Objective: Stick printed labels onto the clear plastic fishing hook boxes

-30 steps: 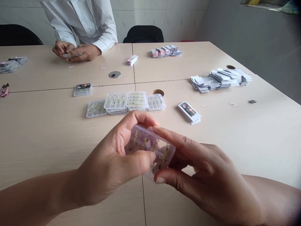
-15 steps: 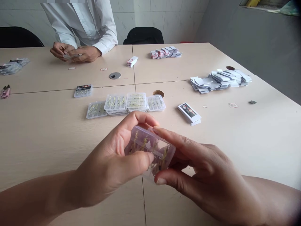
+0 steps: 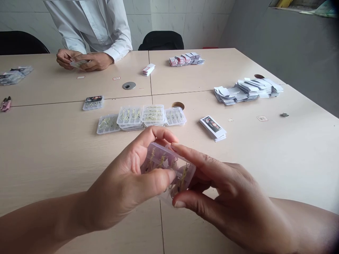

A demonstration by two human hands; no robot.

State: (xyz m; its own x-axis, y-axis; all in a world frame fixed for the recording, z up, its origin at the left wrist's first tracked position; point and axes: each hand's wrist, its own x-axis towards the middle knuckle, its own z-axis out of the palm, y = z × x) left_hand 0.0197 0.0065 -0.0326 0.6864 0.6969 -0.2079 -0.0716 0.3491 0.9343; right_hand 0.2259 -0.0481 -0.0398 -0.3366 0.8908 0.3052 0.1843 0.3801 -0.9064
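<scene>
Tilted above the near part of the table is a clear plastic box (image 3: pixel 182 168) with several fishing hooks on yellowish line inside. My left hand (image 3: pixel 132 176) is closed around its left side, the thumb lying across the front face and the fingers behind the top edge. From the right, my right hand (image 3: pixel 225 190) grips the same box, forefinger on the upper edge and thumb at the lower corner. Beyond my hands stand stacked clear boxes of hooks (image 3: pixel 153 113), and to their right lies a small pile of printed cards (image 3: pixel 213 127).
A box with a black label (image 3: pixel 93 102) lies left of the stacks. Folded white cards (image 3: pixel 247 91) are heaped at the right, red-edged cards (image 3: pixel 186 59) farther back. Across the table, a co-worker's hands (image 3: pixel 84 60) hold a clear item. Bagged packs (image 3: pixel 16 75) lie far left.
My right hand has shifted very slightly left against the box, and my left thumb a little right. The co-worker's clear item has turned and shows more.
</scene>
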